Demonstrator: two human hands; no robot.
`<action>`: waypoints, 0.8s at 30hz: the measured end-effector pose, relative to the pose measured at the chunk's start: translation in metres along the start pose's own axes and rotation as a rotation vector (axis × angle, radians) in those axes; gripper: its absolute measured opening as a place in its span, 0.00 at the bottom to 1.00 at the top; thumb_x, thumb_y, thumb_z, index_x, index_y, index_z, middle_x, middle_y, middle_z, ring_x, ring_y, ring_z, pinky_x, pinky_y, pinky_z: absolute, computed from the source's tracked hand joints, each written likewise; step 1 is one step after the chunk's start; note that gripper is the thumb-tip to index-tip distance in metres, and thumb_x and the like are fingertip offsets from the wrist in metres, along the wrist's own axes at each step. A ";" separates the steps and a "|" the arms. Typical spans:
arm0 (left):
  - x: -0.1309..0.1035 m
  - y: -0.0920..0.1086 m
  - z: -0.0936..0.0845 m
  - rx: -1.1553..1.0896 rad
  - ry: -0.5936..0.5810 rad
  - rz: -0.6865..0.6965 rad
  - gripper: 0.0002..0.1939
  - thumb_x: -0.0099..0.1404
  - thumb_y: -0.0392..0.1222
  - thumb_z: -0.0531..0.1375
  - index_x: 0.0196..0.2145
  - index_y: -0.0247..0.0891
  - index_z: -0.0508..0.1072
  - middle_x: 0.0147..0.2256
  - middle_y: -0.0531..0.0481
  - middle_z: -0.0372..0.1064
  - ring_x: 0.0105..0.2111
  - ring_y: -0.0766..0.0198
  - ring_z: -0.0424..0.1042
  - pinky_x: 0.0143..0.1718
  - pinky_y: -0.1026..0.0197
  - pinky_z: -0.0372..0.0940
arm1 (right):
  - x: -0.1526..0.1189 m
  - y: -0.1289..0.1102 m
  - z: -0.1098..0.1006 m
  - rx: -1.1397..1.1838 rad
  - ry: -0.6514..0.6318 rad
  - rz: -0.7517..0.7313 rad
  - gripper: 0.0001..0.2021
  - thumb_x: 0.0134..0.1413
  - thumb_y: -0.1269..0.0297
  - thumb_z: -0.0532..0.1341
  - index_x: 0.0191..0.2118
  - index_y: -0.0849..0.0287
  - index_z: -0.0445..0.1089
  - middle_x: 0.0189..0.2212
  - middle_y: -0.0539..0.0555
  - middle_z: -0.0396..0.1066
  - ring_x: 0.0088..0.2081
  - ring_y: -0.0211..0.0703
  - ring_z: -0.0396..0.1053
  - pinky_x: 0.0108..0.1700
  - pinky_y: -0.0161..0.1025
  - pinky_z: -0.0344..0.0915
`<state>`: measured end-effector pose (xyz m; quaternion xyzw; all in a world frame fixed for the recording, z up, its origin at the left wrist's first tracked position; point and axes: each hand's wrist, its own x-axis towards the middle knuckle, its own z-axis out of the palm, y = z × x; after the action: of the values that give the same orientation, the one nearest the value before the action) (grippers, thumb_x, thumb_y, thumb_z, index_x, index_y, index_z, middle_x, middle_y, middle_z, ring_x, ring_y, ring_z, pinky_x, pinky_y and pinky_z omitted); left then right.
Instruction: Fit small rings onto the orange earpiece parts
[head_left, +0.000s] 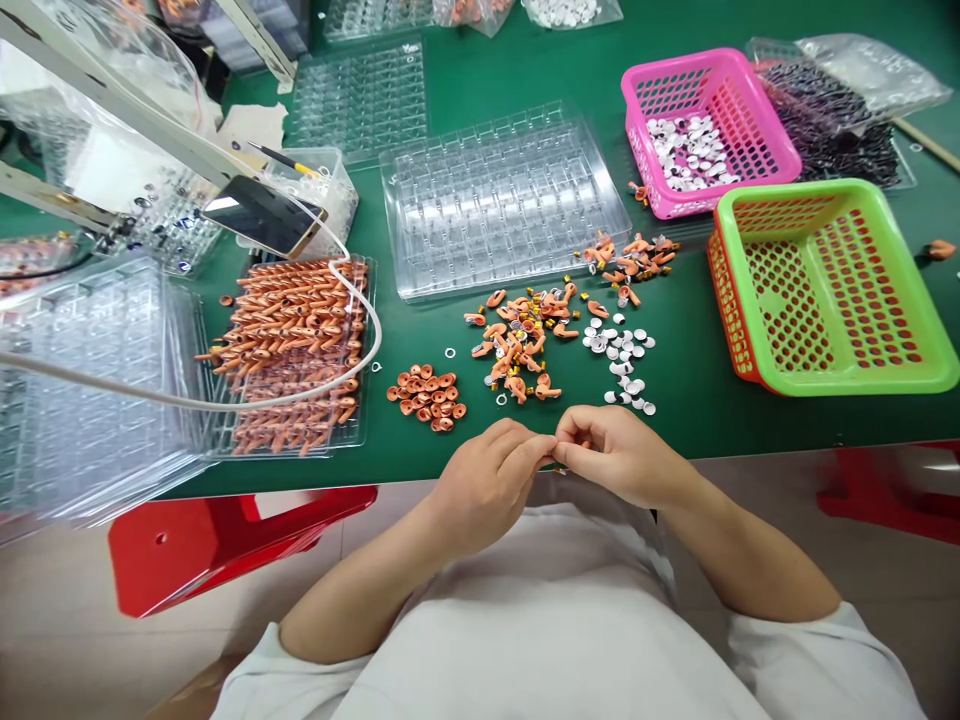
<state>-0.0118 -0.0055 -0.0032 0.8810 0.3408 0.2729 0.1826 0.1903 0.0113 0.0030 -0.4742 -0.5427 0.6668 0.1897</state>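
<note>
At the table's front edge, my left hand and my right hand meet with their fingertips pinched together. What they hold is mostly hidden; only a small gold-coloured bit shows below the fingertips. Just beyond them lies a loose pile of orange curved parts with gold-coloured pieces attached. Small white round caps are scattered past my right hand. A cluster of copper-orange cup-shaped parts sits to the left, beyond my left hand.
Clear moulded trays lie behind the piles. Another tray holds rows of orange parts, with a white cable looping over it. A pink basket of white caps and a green basket stand right. A phone rests left.
</note>
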 end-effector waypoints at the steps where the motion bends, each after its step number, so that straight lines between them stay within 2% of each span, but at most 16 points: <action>1: 0.000 0.000 0.000 0.004 0.001 0.006 0.13 0.66 0.26 0.54 0.47 0.34 0.68 0.35 0.44 0.75 0.35 0.60 0.70 0.34 0.59 0.70 | 0.001 0.000 -0.001 0.004 -0.006 0.012 0.06 0.54 0.67 0.60 0.28 0.59 0.65 0.20 0.44 0.60 0.23 0.32 0.55 0.23 0.31 0.51; 6: 0.004 -0.002 -0.004 -0.052 0.044 -0.006 0.09 0.67 0.30 0.58 0.45 0.33 0.70 0.33 0.45 0.77 0.32 0.62 0.72 0.32 0.60 0.70 | 0.000 -0.004 -0.008 -0.021 -0.040 0.046 0.09 0.56 0.63 0.60 0.26 0.60 0.65 0.20 0.45 0.61 0.23 0.33 0.55 0.23 0.32 0.50; 11: 0.007 -0.002 -0.005 -0.292 0.091 -0.232 0.06 0.64 0.34 0.63 0.40 0.37 0.75 0.30 0.50 0.78 0.29 0.66 0.74 0.31 0.65 0.69 | -0.007 -0.009 -0.013 -0.027 -0.008 -0.015 0.10 0.58 0.61 0.59 0.28 0.59 0.65 0.21 0.45 0.62 0.24 0.34 0.56 0.25 0.32 0.52; 14: 0.006 -0.004 -0.003 -0.417 0.091 -0.304 0.07 0.62 0.34 0.65 0.40 0.36 0.77 0.30 0.49 0.78 0.29 0.66 0.74 0.31 0.66 0.69 | -0.009 -0.010 -0.013 -0.075 -0.001 -0.042 0.10 0.60 0.61 0.58 0.29 0.58 0.65 0.22 0.45 0.63 0.24 0.34 0.57 0.25 0.32 0.53; 24: 0.006 -0.006 0.000 -0.478 0.088 -0.300 0.10 0.63 0.35 0.64 0.44 0.37 0.78 0.31 0.48 0.78 0.30 0.65 0.74 0.30 0.65 0.69 | -0.005 -0.015 -0.010 -0.176 -0.026 -0.060 0.09 0.58 0.64 0.58 0.28 0.58 0.64 0.20 0.44 0.62 0.23 0.33 0.56 0.24 0.32 0.52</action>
<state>-0.0108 0.0032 -0.0043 0.7399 0.4010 0.3535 0.4083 0.1966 0.0179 0.0193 -0.4637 -0.6157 0.6166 0.1603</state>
